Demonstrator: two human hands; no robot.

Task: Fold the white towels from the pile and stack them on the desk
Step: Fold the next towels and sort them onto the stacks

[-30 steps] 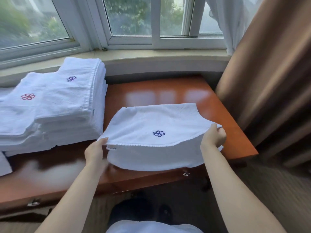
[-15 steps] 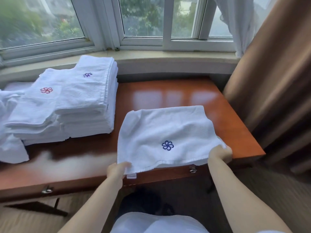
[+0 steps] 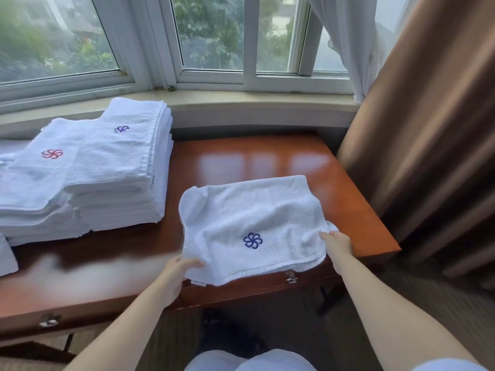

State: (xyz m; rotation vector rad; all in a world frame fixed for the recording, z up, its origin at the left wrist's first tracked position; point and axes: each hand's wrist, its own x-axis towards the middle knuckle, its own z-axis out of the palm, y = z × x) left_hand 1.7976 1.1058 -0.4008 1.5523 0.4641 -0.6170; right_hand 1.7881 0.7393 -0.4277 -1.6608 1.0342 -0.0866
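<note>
While a tall stack of folded towels (image 3: 117, 178) fills the desk's (image 3: 262, 162) left side under the window sill (image 3: 241, 103), a brown curtain (image 3: 428, 129) hangs right. Glossy red-brown wood; soft terry. White towel (image 3: 251, 226), blue flower mark, lies at the front edge. Left hand (image 3: 174, 274) pinches its near-left corner; right hand (image 3: 338, 243) grips the right edge.

We are seeing nubbly matt terry cloth on the towel (image 3: 251, 210) and glossy, light-reflecting varnished wood on the worktop (image 3: 254, 162).
</note>
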